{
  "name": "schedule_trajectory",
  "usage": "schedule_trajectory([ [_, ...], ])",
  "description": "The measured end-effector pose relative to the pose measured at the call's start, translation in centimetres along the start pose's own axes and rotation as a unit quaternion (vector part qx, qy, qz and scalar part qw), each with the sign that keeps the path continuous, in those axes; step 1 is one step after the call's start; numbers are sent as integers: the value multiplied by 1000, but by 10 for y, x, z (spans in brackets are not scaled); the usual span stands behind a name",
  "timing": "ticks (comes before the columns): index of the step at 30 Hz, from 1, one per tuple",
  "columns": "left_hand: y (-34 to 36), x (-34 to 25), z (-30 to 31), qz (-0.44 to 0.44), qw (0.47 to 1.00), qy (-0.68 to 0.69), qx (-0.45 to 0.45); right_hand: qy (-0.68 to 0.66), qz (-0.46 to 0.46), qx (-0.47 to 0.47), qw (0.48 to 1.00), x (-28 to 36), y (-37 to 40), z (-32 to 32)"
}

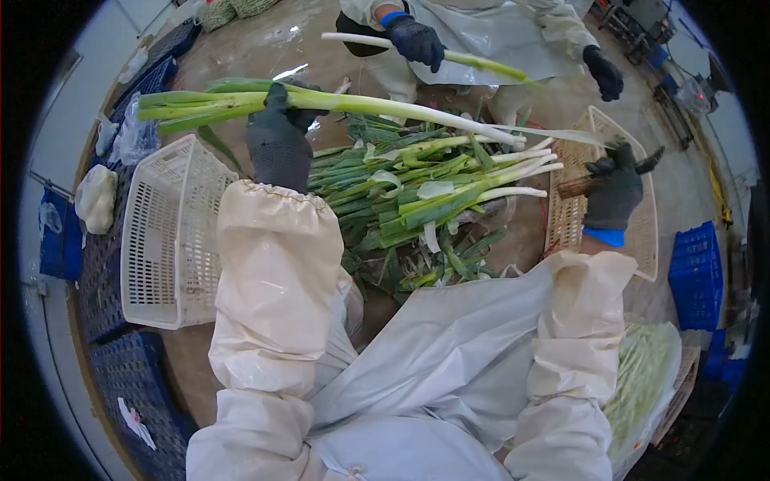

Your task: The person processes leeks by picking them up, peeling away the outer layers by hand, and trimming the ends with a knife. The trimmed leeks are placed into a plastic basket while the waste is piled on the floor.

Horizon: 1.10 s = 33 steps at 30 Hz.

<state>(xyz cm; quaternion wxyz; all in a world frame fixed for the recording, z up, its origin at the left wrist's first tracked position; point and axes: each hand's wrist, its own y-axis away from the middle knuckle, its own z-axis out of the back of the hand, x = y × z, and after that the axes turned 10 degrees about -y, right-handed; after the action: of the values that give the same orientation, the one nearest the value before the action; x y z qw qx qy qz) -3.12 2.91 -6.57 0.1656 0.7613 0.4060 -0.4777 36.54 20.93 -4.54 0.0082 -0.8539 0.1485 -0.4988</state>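
Note:
Gloved in dark grey, my left hand [279, 144] is closed around the green part of a long leek [353, 103], whose white end points right. My right hand [613, 188], also gloved, is closed on a brown wooden handle [573, 187]; a dark tip shows past its far side. A thin pale strip [561, 135] stretches from near the leek's white end to my right fingers. Below the held leek lies a pile of leeks [433, 180] with white ends to the right, over loose green leaves [457, 260].
White baskets stand at left [178, 232] and right [646, 240]. Across the pile, a co-worker's gloved hand [415, 40] holds another leek [481, 62]; their other hand [603, 74] hangs at right. Blue pallets [136, 393] lie left, a blue crate [696, 276] right.

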Motion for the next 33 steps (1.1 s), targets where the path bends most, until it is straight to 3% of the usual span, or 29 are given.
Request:
schedule_trajectory([
  [1,0,-2,1,-12,1000,-9,-15,-28,4,-16,999,4,-6,5],
  [7,1,-6,-2,-12,993,-23,-113,133,191,-47,971,26,-20,29],
  [8,0,-6,-2,-12,992,-33,-122,-30,164,-82,983,30,-24,29],
  [11,-4,-1,1,-19,987,-66,-147,-4,205,-123,971,38,-25,33],
  [15,-1,-1,-3,-69,985,-57,-146,60,169,-144,973,50,-10,24],
  [18,7,2,-15,-61,991,-59,-105,143,147,78,976,27,-3,18],
  [19,10,5,-20,-46,993,-69,-87,252,190,157,936,19,6,8],
  [21,14,12,-24,-13,999,-45,-19,175,69,188,964,5,33,-23],
  [23,23,15,-33,16,999,-28,42,185,13,254,949,-15,51,-42],
  [24,31,15,-42,29,997,-25,72,207,-68,282,934,-8,95,-71],
  [25,39,16,-47,43,994,-21,99,225,-11,347,911,-26,98,-70],
  [26,42,19,-48,57,991,-41,116,161,-26,371,914,-37,112,-77],
  [29,55,28,-63,87,990,-46,106,194,58,388,899,-42,140,-90],
  [32,71,27,-75,86,985,-95,114,266,182,413,852,-57,141,-90],
  [33,74,24,-79,81,984,-112,111,272,176,407,854,-59,141,-88],
])
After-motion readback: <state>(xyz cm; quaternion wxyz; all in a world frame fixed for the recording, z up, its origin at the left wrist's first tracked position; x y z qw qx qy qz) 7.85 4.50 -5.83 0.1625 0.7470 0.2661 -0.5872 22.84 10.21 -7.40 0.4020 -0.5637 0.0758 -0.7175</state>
